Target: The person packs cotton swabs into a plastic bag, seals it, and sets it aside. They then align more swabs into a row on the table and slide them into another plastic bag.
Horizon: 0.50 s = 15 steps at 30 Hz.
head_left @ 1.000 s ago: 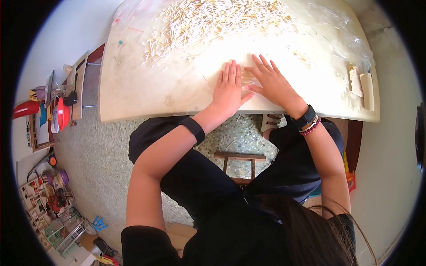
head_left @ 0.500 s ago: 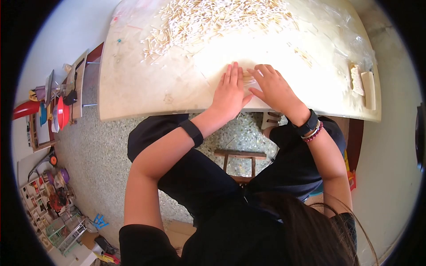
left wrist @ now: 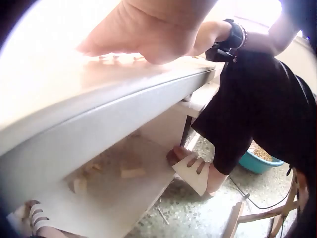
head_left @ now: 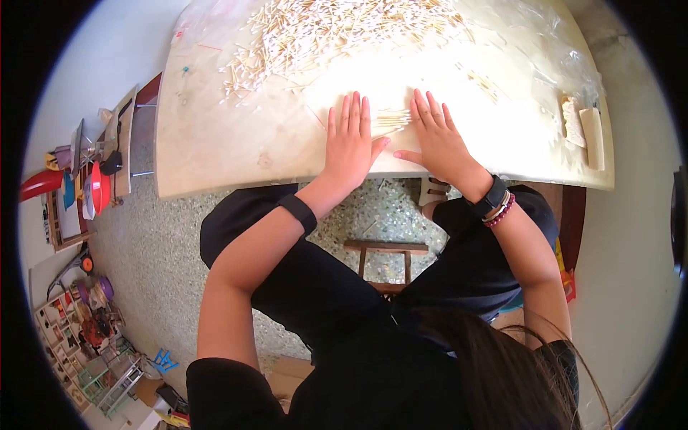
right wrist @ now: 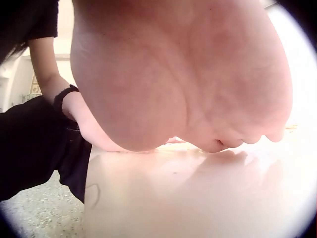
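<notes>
A small bunch of cotton swabs (head_left: 392, 120) lies on the pale table (head_left: 236, 154) between the two hands, sticks roughly side by side. My left hand (head_left: 349, 143) is flat to the left of the bunch, fingers straight and pointing away, thumb out towards the swabs. On the other side is my right hand (head_left: 441, 143), its straight fingers spread a little and its fingertips beside the swab heads. In the right wrist view the right palm (right wrist: 183, 84) hangs low over the tabletop. The left hand (left wrist: 148, 29) is likewise low over the table in its wrist view.
A large heap of loose swabs (head_left: 344, 36) covers the far part of the table. A few stray swabs (head_left: 484, 86) lie to the right. Two pale blocks (head_left: 592, 140) and clear plastic (head_left: 573, 68) sit near the right edge. Below stands a wooden stool frame (head_left: 387, 248).
The hands have drawn apart, the left one sliding left, and more of the swab bunch shows between them. The right fingers, bent half a second ago, are straight now.
</notes>
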{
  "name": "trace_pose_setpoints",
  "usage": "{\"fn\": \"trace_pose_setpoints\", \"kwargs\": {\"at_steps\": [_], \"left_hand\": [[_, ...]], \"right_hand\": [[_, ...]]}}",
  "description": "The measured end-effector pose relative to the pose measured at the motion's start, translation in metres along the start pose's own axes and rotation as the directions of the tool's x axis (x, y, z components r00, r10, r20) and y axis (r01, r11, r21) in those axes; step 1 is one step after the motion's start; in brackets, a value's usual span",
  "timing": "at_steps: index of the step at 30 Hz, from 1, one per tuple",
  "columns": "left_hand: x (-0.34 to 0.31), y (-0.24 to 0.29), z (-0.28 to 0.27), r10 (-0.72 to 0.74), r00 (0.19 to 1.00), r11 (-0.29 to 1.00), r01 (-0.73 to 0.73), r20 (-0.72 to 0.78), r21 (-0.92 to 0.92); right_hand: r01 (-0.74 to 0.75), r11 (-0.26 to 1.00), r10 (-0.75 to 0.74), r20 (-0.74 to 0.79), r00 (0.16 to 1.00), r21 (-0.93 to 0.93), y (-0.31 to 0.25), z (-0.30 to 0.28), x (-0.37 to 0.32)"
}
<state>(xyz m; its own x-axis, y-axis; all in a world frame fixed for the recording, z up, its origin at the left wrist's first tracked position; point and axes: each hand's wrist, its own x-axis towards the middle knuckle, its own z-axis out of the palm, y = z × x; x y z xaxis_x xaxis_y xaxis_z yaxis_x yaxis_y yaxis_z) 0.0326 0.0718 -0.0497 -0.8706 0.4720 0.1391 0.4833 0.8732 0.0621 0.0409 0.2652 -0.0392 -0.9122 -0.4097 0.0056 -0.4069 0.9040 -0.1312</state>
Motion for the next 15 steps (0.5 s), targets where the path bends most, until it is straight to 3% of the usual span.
{"fn": "trace_pose_setpoints", "kwargs": {"at_steps": [2,4,7,8,10,15], "left_hand": [[0.005,-0.001,0.003,0.013,0.999,0.998,-0.015,-0.038,-0.057],[0.009,0.001,0.003,-0.043,0.994,0.925,0.001,-0.102,-0.381],[0.011,0.006,0.001,-0.072,0.984,0.884,-0.012,-0.162,-0.467],[0.011,0.006,-0.001,-0.072,0.984,0.884,-0.011,-0.161,-0.468],[0.011,0.002,-0.001,0.064,0.996,0.943,-0.079,-0.058,-0.324],[0.007,0.006,0.001,0.092,0.994,0.950,-0.107,-0.065,-0.293]], "right_hand": [[0.022,1.000,-0.022,-0.067,0.997,-0.004,0.001,0.007,0.002],[0.024,0.999,-0.026,-0.072,0.997,-0.023,0.002,0.003,0.002],[0.032,0.998,-0.036,-0.084,0.996,-0.045,0.003,0.005,0.002],[0.030,0.998,-0.034,-0.092,0.995,-0.049,0.004,0.006,0.002],[0.035,0.999,-0.038,-0.096,0.995,-0.039,0.005,0.006,0.002],[0.022,1.000,-0.022,-0.011,1.000,-0.006,0.003,-0.001,0.002]]}}
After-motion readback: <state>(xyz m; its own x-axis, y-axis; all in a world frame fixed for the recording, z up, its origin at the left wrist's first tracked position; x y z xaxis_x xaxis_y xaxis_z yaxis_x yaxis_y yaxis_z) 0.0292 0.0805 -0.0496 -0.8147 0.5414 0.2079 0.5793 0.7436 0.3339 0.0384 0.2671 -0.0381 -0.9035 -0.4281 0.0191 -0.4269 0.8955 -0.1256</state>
